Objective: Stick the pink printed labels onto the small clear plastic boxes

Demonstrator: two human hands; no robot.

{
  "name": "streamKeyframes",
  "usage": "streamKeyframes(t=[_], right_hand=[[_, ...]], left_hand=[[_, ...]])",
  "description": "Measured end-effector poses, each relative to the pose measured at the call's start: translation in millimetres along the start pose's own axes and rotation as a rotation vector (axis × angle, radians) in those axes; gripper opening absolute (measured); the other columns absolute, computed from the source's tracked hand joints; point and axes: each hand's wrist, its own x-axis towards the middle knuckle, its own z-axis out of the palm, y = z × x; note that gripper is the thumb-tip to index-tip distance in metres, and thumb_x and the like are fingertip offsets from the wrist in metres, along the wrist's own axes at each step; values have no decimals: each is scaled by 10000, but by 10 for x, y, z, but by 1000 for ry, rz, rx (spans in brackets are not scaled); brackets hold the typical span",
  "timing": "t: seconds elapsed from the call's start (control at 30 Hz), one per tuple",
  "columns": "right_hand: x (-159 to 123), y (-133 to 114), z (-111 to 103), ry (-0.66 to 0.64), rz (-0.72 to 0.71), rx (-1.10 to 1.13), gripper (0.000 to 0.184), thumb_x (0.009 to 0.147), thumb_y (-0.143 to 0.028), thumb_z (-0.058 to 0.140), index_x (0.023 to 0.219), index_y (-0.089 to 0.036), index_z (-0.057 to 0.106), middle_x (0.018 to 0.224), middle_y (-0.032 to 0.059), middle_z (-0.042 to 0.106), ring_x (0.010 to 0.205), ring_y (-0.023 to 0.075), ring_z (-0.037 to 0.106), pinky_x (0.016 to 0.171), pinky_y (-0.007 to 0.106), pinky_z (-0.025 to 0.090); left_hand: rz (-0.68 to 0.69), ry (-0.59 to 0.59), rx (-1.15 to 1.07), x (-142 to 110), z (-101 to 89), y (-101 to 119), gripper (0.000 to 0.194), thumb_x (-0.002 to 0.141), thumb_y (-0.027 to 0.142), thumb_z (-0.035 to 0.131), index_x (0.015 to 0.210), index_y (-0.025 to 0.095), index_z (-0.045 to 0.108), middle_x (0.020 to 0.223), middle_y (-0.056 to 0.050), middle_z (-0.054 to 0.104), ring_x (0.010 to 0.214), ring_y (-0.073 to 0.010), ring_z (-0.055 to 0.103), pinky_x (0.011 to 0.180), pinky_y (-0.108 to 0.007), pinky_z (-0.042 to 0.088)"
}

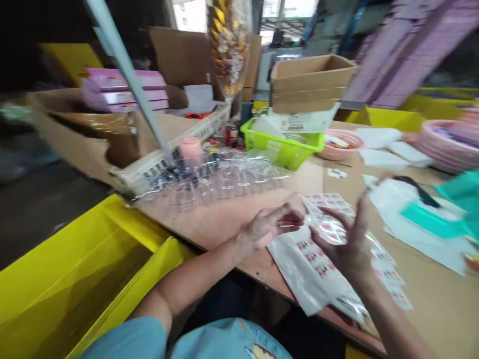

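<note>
My left hand (266, 227) is above the table edge, its thumb and fingers brought together in a pinch. Whatever is between the fingertips is too small and blurred to make out. Facing it, my right hand (352, 245) has its fingers spread, with nothing visible in them. Under and between both hands lie sheets of small printed stickers (391, 280), with red and pink pictures on white. A clear plastic bag (299, 279) partly covers the sheets and reaches the table's front edge. Motion smears the right hand somewhat.
Clear plastic trays (224, 182) lie left of centre, near a pink roll (191, 151). Behind stand a lime-green basket (288, 149), a cardboard box (310, 82) and pink bowls (449, 144). White paper with teal pieces (430, 219) lies right. A yellow bin (93, 269) adjoins the table's left side.
</note>
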Motion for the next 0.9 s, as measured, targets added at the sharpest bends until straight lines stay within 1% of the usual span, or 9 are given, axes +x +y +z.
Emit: streamKeyframes(t=[0.1,0.2,0.27,0.33,0.43,0.5,0.63,0.77,0.9], right_hand=[[-148,-205,-37,-160,-52,2,1065,838,-294,706,1566,-229,-69,1200,143,665,1096,293,647,972,497,491],[-216,-345,-190,-165,46,55,961,821,-330,737,1564,-270,131,1222,124,626,1133,295,604,1023,493,451],[-280,-464,-318,-78,188,189,795,817,-354,742,1497,-279,338,1117,97,624,1043,272,616,979,476,482],[-365,-593,-422,-47,412,477,595,866,-372,685,1407,-275,456,897,42,611,807,213,634,817,432,558],[-509,-732,-487,-190,717,974,478,902,-382,635,1337,-258,480,646,-50,535,462,115,511,571,372,576],[-599,-757,-475,-275,829,1167,493,884,-380,659,1320,-247,472,573,-84,512,364,76,433,502,355,570],[-730,-689,-432,-332,900,1314,470,899,-361,641,1312,-248,446,508,-110,500,307,46,365,448,311,560],[-785,-606,-441,-375,926,1351,447,920,-356,610,1322,-277,432,485,-130,467,293,31,298,426,279,554],[-805,-575,-440,-415,940,1391,476,934,-343,592,1365,-285,396,493,-130,465,296,29,293,420,264,554]], left_hand=[[-111,33,-165,-52,-58,-129,295,852,406,673,972,141,717,992,-107,739,938,-197,694,961,-366,509],[-130,98,-132,-42,-60,-235,259,827,307,712,1029,145,707,947,-78,743,888,-181,707,904,-341,530],[-112,148,-89,-58,-29,-279,269,808,271,726,1042,141,704,972,-85,747,891,-195,715,899,-354,533],[-69,159,-51,-90,11,-312,262,799,258,729,1026,130,706,1031,-106,744,967,-228,709,936,-387,522],[-35,137,-14,-139,70,-368,272,785,232,737,1041,143,706,1084,-104,738,1046,-251,690,974,-420,508],[-29,136,1,-164,105,-413,288,772,201,745,1055,167,709,1089,-81,739,1015,-232,700,957,-409,523],[-33,133,13,-198,149,-484,221,762,163,751,982,172,730,1016,-54,754,953,-192,707,932,-383,547],[-68,115,43,-217,166,-491,219,755,178,763,972,166,739,1026,-62,751,965,-203,701,940,-401,549],[-75,108,94,-219,175,-482,243,750,190,770,991,165,745,1067,-68,745,988,-214,694,935,-393,554]])
